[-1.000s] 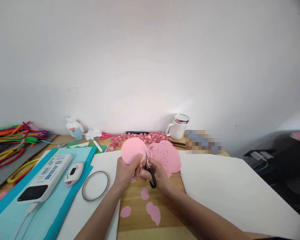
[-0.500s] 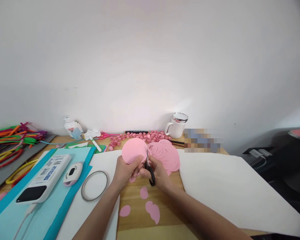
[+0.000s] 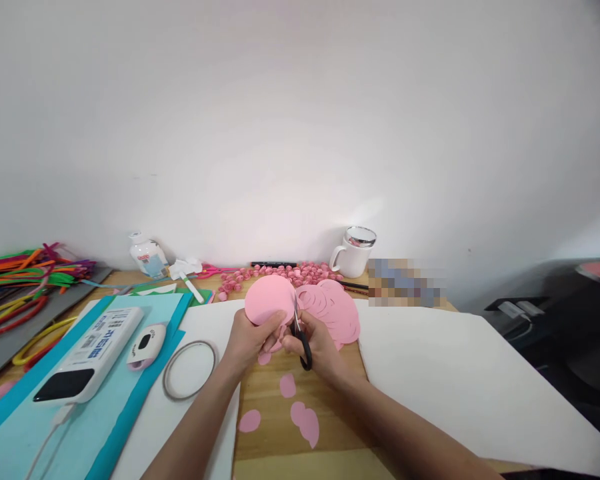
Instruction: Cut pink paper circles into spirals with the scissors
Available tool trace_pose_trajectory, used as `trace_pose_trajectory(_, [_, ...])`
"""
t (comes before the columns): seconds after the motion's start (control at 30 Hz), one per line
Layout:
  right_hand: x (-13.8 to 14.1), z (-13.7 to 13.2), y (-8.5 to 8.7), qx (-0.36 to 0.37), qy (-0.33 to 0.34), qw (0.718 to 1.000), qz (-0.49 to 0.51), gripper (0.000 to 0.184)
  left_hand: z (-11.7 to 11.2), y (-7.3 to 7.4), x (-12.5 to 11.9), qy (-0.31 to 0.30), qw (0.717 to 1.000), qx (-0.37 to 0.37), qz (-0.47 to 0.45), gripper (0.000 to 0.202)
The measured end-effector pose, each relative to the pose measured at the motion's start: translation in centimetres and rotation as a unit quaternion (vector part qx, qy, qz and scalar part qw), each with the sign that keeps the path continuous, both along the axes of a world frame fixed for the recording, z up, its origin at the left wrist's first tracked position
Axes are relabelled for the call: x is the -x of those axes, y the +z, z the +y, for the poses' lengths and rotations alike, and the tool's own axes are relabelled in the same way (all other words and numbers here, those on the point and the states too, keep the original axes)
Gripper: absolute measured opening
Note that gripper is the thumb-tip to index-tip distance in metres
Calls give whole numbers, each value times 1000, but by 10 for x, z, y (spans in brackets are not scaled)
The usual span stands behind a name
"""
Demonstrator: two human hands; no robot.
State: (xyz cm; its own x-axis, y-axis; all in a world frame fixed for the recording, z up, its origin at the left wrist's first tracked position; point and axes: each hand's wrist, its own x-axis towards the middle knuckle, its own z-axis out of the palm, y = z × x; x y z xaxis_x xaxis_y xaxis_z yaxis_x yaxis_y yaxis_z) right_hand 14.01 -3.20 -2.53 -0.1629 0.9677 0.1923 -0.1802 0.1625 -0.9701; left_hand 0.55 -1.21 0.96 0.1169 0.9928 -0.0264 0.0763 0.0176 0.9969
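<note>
Between thumb and fingers, my left hand (image 3: 253, 337) pinches a round pink paper disc (image 3: 269, 299), held up above the table. My right hand (image 3: 317, 345) grips black-handled scissors (image 3: 305, 347), their blades pointing up along the disc's right edge. Whether the blades are fully closed is hard to see. Just behind my right hand lies a pile of overlapping pink paper circles (image 3: 343, 317). Several small pink paper pieces (image 3: 307, 427) are scattered on the wood in front of my hands. Farther back are many small rolled pink paper curls (image 3: 305, 272).
A white mug (image 3: 357, 253) and a white bottle (image 3: 149, 255) stand by the wall. On the left are a white power bank (image 3: 93, 357) with a cable, a tape roll (image 3: 190, 370) and colourful pipe cleaners (image 3: 35, 270). White sheets (image 3: 450, 373) cover the right side.
Both hands, the disc and the scissors keep nearly the same position, with only a slight shift to the right. The pieces on the table lie as before.
</note>
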Motion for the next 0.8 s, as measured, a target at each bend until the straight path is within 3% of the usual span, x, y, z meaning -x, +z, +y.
trace_pose_trajectory(0.3, [0, 0, 0, 50, 10, 999, -5, 24, 3, 0, 2, -4, 1000, -2, -30, 45])
trace_pose_trajectory(0.5, [0, -2, 2, 59, 13, 998, -6, 28, 4, -2, 4, -2, 999, -22, -48, 47])
trace_pose_trajectory(0.7, [3, -2, -2, 71, 11, 997, -4, 33, 4, -4, 2, -41, 995, -14, -92, 38])
trace_pose_trajectory(0.8, [4, -2, -3, 74, 16, 997, -4, 35, 4, -5, 2, -13, 998, -8, -63, 39])
